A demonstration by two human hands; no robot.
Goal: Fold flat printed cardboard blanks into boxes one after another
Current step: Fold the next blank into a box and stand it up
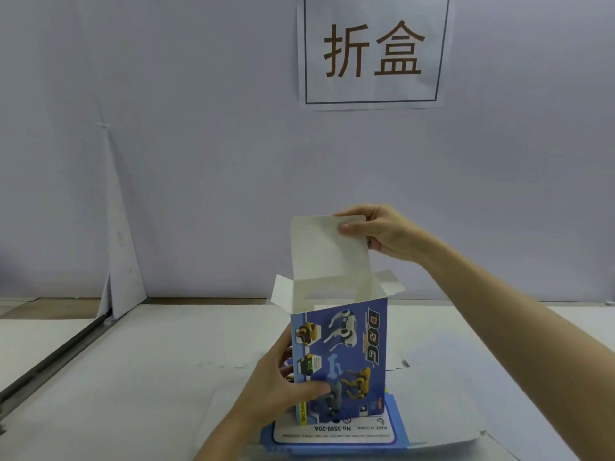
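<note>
Nearest me: flat printed blank, lying directly under the box. The blue dog-print box stands upright on it, top open, side flaps splayed outward. My left hand grips the box's lower left edge, thumb across the front face. My right hand pinches the raised lid flap at its top right corner.
</note>
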